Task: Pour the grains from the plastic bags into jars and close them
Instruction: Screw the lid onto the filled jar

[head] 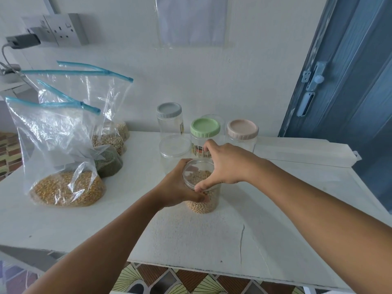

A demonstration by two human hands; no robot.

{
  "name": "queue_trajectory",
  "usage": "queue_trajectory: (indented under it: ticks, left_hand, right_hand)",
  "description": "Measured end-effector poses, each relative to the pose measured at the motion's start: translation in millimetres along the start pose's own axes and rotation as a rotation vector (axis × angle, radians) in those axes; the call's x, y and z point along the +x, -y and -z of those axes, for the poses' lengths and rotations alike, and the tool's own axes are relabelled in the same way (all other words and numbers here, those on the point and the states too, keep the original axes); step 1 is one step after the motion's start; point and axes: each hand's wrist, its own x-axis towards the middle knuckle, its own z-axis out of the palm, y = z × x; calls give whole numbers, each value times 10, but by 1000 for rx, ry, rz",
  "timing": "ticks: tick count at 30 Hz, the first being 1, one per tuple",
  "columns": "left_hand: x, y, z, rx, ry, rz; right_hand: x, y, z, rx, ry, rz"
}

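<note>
A clear jar (pixel 202 203) part-filled with pale grains stands in the middle of the white table (pixel 212 234). My left hand (pixel 178 185) grips its side. My right hand (pixel 224 164) holds the clear lid (pixel 196 174) on the jar's mouth, thumb and fingers round its rim. At the left a zip bag of yellow corn (pixel 65 187) stands with its top open. Behind it stand a bag of dark green grains (pixel 108 164) and a bag of pale grains (pixel 110 141).
Behind the held jar stand an empty clear-lidded jar (pixel 174 149), a grey-lidded jar (pixel 169 117), a green-lidded jar (pixel 204 132) and a pink-lidded jar (pixel 242 132). A blue door (pixel 350 81) is at the right. Wall sockets (pixel 61 28) are at the upper left.
</note>
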Motion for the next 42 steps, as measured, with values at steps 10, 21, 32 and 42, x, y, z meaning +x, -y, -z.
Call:
queue_trajectory:
  ticks: [10,21,32,42]
  left_hand:
    - [-38,-23,-34,10,-13,-6]
    - [-17,37,-92,35,-58,-14]
    - [-12,100,-103,-40,-48,-15]
    - [-8,88,-117,-27,-52,-28]
  right_hand:
    - [39,51,-85,-30,-15,90]
    - [148,-8,108,38,208,181]
    - [144,103,162,-138,130,87]
    - [94,28,157,91,264,96]
